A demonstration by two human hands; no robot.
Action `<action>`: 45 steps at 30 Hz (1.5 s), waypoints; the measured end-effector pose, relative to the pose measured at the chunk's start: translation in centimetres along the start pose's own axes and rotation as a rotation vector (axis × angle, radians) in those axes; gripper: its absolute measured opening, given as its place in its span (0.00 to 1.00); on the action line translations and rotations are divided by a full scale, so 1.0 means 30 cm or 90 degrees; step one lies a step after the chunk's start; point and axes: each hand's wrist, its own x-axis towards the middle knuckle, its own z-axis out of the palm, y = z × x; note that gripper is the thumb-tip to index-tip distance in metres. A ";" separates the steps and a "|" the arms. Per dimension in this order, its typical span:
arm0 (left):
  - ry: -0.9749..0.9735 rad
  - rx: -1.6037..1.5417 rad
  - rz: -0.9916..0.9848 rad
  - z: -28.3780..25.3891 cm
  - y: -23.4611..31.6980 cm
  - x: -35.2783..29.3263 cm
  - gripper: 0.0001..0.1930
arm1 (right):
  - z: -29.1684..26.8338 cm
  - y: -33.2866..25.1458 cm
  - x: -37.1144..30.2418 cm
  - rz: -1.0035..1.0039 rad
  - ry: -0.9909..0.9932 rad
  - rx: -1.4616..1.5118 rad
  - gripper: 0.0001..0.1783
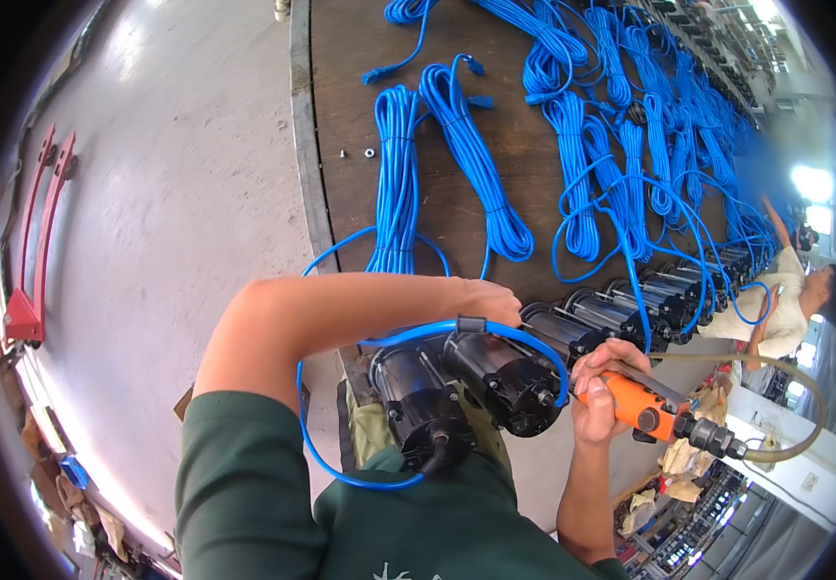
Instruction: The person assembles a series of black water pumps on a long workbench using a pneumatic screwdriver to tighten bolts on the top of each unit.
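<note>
My right hand (606,382) is wrapped round an orange air-powered tool (642,406), whose yellowish hose (805,425) loops away to the right. My left arm crosses over the table edge, and my left hand (490,302) is curled beside a black cylindrical motor (507,387). What its fingertips hold, if anything, is hidden. Nearest my body lies a second black motor (420,406) with its end facing me. A blue cable (534,345) with a dark sleeve arches over both motors, below my left forearm.
Bundled blue cables (396,174) cover much of the dark tabletop (340,58). More black motors (621,304) stand in a row along the near edge. A small nut (369,153) lies at the left. A co-worker (790,300) stands at the right; a red pallet jack (29,300) is on the floor.
</note>
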 end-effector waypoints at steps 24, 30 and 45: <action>0.374 -0.074 -0.146 0.274 0.106 -0.290 0.09 | 0.062 -0.345 -0.093 -0.180 0.009 -0.057 0.16; 0.374 -0.075 -0.136 0.292 0.104 -0.296 0.08 | 0.070 -0.341 -0.129 -0.121 -0.043 0.146 0.16; 0.360 -0.042 -0.110 0.328 0.086 -0.281 0.07 | 0.106 -0.096 -0.067 -0.110 -0.305 -0.051 0.11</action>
